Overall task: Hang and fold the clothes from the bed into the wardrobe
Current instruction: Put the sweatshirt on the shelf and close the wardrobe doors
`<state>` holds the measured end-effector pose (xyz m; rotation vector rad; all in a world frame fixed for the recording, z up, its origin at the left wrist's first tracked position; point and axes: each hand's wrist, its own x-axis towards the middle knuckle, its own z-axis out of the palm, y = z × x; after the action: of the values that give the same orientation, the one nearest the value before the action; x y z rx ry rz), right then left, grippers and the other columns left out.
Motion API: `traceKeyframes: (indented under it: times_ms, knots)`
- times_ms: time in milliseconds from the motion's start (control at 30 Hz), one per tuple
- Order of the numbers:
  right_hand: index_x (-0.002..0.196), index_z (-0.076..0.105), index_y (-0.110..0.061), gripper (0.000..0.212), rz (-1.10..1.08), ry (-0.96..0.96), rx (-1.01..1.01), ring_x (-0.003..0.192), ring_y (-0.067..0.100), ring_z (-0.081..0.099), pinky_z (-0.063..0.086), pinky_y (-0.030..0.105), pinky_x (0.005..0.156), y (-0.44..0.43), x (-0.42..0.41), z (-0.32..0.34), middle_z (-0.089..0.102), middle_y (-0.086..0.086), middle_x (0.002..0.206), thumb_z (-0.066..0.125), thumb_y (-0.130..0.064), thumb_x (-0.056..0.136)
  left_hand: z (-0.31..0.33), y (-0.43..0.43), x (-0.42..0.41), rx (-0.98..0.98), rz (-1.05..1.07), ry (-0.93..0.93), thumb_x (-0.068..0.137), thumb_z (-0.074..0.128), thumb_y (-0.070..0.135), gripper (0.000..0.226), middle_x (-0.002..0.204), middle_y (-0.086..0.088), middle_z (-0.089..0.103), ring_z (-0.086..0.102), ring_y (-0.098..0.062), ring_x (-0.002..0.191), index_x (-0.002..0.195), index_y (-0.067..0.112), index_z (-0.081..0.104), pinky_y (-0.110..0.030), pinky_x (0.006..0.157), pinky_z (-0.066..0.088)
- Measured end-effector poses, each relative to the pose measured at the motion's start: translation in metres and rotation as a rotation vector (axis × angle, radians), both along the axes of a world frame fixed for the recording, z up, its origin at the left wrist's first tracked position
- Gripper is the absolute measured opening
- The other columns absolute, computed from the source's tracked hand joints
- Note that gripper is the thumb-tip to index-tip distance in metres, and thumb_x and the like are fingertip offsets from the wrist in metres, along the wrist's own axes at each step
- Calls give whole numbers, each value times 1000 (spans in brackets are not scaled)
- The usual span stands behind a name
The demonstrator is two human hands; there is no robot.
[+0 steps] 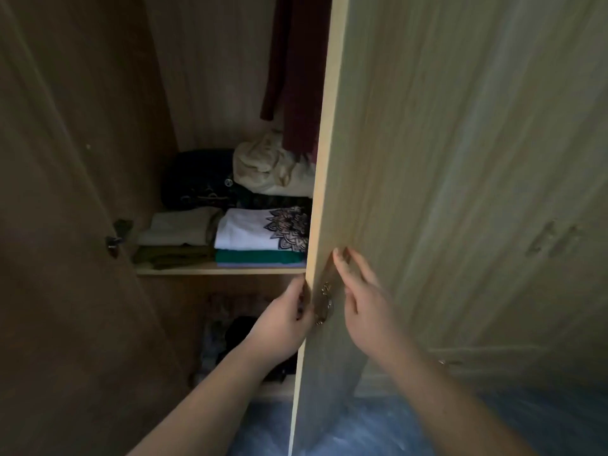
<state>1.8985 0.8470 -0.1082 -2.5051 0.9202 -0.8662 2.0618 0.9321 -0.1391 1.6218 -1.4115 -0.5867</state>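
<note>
The wardrobe stands open in front of me. Its light wooden right door [444, 159] is swung partway, edge toward me. My left hand [283, 320] grips that door's edge just below the shelf [220, 270]. My right hand [362, 301] lies flat with spread fingers on the door's outer face, beside a small metal handle [324, 302]. On the shelf lie folded clothes: a white shirt with a dark flower print [260, 230] on a green one [260, 255], a cream and olive pile [174, 238], a dark bundle [197, 179] and a crumpled cream cloth [266, 162]. A maroon garment [296, 67] hangs above.
The left door [59, 225] is open at the left, with a hinge [118, 233] on its inner side. Below the shelf, dark and patterned clothes [237, 334] fill the bottom compartment. A blue floor covering [378, 422] lies at my feet.
</note>
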Motion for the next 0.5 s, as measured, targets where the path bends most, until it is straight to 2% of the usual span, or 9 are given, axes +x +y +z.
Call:
traceKeyframes:
  times_ms: [100, 200, 267, 333, 400, 433, 500]
  knots:
    - [153, 7, -52, 81, -55, 48, -118, 146, 17, 29, 38, 33, 111, -30, 61, -6, -4, -18, 164, 50, -16, 96, 2, -27, 62, -19, -71, 142, 97, 59, 24, 45, 121, 17, 66, 64, -1, 110, 137, 37, 46, -32, 96, 54]
    - [155, 4, -47, 87, -110, 99, -164, 146, 31, 29, 41, 43, 110, -52, 108, -20, -17, -7, 165, 57, -21, 91, 4, -58, 107, -31, -102, 227, 92, 61, 36, 50, 125, 16, 65, 62, -4, 116, 140, 39, 46, -24, 96, 51]
    - [156, 3, -46, 94, -133, 85, -169, 150, 33, 17, 30, 40, 115, -66, 130, -31, -21, -4, 164, 62, -14, 88, 1, -78, 128, -47, -85, 260, 87, 63, 38, 48, 120, 11, 68, 66, -10, 111, 134, 40, 52, -32, 95, 54]
    - [156, 4, -46, 97, -165, 79, -168, 153, 24, -4, 18, 36, 114, -79, 144, -38, -19, -3, 165, 63, -10, 88, -4, -96, 144, -50, -80, 318, 84, 64, 33, 46, 117, 8, 69, 68, -16, 106, 129, 38, 57, -44, 96, 55]
    - [156, 5, -44, 92, -208, 118, -188, 152, 18, -14, 21, 34, 110, -91, 154, -43, -15, 0, 166, 62, -15, 91, -7, -112, 155, -34, -102, 357, 82, 64, 37, 46, 117, 10, 70, 68, -17, 107, 127, 41, 58, -46, 95, 55]
    - [157, 4, -42, 89, -229, 147, -206, 152, 19, -15, 24, 34, 108, -96, 158, -45, -15, 1, 166, 60, -18, 92, -7, -119, 158, -26, -109, 360, 81, 65, 43, 45, 118, 13, 69, 67, -14, 109, 126, 45, 57, -42, 95, 55]
    - [158, 2, -38, 86, -255, 201, -234, 153, 23, -13, 31, 36, 107, -106, 166, -47, -16, 4, 166, 58, -23, 94, -6, -130, 164, -32, -93, 335, 81, 64, 53, 42, 118, 21, 67, 64, -3, 111, 122, 54, 54, -22, 93, 51]
